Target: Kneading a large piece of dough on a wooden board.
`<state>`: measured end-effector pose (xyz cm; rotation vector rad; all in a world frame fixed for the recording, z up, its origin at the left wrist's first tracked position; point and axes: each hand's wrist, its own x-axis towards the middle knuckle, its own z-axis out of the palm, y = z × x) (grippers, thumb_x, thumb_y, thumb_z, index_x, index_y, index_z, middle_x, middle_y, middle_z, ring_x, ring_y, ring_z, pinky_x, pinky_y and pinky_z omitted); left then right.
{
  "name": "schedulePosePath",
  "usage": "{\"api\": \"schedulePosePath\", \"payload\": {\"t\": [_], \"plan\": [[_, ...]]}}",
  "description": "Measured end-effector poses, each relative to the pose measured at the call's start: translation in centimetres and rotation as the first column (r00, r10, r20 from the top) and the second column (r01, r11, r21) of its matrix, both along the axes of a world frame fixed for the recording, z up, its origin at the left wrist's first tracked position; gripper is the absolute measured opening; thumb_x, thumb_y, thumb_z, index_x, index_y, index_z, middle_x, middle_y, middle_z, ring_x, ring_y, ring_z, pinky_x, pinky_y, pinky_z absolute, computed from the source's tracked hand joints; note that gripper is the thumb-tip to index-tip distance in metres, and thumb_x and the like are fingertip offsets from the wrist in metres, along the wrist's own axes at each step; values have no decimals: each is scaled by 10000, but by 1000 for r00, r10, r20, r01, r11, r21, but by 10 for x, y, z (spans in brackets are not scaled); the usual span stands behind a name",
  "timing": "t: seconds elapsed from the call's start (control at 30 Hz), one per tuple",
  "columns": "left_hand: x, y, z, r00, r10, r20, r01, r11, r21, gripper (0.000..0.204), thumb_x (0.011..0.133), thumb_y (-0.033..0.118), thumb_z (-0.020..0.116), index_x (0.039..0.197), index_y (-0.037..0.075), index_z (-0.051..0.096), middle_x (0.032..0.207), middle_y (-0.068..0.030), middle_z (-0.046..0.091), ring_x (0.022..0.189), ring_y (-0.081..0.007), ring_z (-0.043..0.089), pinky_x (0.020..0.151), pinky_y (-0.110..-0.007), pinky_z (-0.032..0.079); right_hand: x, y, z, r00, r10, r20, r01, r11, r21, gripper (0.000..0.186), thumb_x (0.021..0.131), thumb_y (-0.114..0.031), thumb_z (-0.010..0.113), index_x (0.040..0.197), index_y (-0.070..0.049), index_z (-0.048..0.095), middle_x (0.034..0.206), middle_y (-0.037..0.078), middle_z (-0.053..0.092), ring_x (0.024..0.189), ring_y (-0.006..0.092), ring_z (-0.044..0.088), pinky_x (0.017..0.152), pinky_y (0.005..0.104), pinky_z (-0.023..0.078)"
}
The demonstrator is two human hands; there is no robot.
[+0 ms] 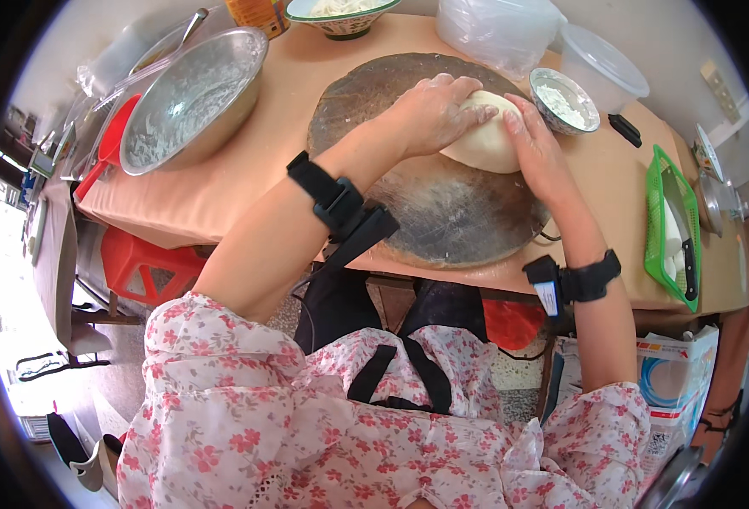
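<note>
A smooth white piece of dough [486, 151] is held at the far right part of a round, dark wooden board [442, 216]. My left hand [444, 112] lies over its left and upper side, with the fingers curled round the far edge. Against its right side, my right hand [540, 146] is cupped, fingertips near the top. The two hands hold the dough between them, and its underside is hidden. Just right of the board stands a small patterned bowl of white flour [563, 100].
A large metal bowl [196, 102] dusted with flour stands at left, beside a red scoop-like thing [113, 140]. Behind the board are a bowl of white strands [340, 15] and clear plastic tubs [603, 64]. At right, a green basket [659, 246] holds a black-handled knife [688, 254].
</note>
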<state>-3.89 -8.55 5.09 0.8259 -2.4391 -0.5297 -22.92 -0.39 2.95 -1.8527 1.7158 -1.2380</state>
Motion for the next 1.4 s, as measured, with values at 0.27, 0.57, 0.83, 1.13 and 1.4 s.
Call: {"api": "schedulePosePath", "payload": {"t": [0.27,0.57,0.83,1.13,1.4], "plan": [[43,68,-10,983,-55,-177,3,960,-279,396,898,259,650,1232,54,589,1136,-171,576,1037,-365,561,905,-421,474,43,83,-21,929,-50,-365,-87,933,-349,595,913,-307,621,1397,-19,426,1435,237,408,1329,424,383,1106,499,304],[100,141,-43,969,-85,-230,-5,930,-368,534,762,77,752,1268,65,580,1257,-174,520,1169,-386,528,973,-468,449,67,150,-42,818,-15,-575,-233,905,-356,410,864,-301,673,1243,-148,641,1471,149,414,1384,465,298,1098,551,304],[81,138,-33,919,-160,-360,-24,889,-457,466,746,75,758,1193,50,633,1210,-163,558,1156,-383,550,980,-485,441,76,146,-39,860,-73,-504,-184,878,-441,471,921,-382,604,1318,-128,580,1471,194,407,1382,431,327,1086,509,284],[46,104,-35,978,19,-210,-127,849,-512,449,896,317,595,1303,130,567,1269,-115,562,1200,-325,515,998,-451,384,69,113,-34,836,-93,-540,-126,927,-354,601,926,-293,569,1453,-65,389,1503,196,347,1370,444,325,1094,532,276],[15,60,-18,985,150,-80,-165,961,-220,312,962,311,509,1185,120,615,1115,-133,634,1011,-345,603,817,-449,500,32,52,-18,895,20,-446,-119,973,-195,562,1004,-361,451,1485,-91,347,1499,201,357,1393,371,335,1119,468,284]]}}
